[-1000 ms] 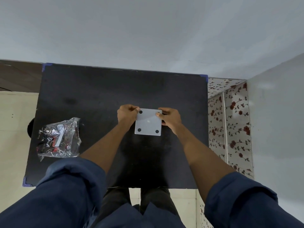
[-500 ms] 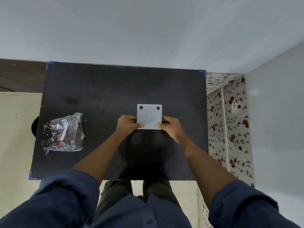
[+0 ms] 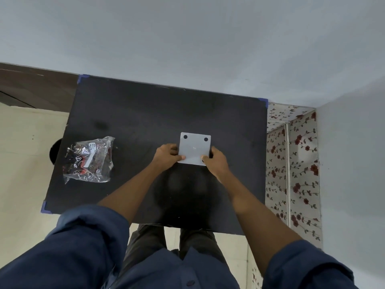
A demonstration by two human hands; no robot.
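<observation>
Item under handling: one thin white square plastic plate [image 3: 194, 148] with rounded corners. It sits over the middle of the surface, slightly toward the right, and is held at its near edge. Two black round dots [image 3: 185, 137] mark its far corners. The near corners are covered by the hands.

Hands: the left hand [image 3: 167, 155] pinches the near left corner with the thumb on top and the fingers curled beneath. The right hand [image 3: 214, 161] grips the near right corner the same way. It cannot be told whether the far edge rests on the surface or is lifted clear.

Handling assessment: the plate appears light and stiff, showing no sag between the two grips. Its face looks smooth and probably slippery, so an edge or corner pinch seems sounder than flat pressure. The present two-corner hold looks adequate. It shows no sign of being fragile, though a thin sheet may flex or crack if bent hard.

Surface: a matt black rectangular table top [image 3: 145, 113] with blue tape [image 3: 83, 77] at its corners. A crinkled clear plastic bag of small dark and red parts [image 3: 89, 160] lies well apart on the left.

Room: a plain pale grey wall [image 3: 187, 38] stands behind the surface. A cream floor [image 3: 20, 142] lies to the left, and a white covering printed with red flowers [image 3: 295, 163] to the right.
</observation>
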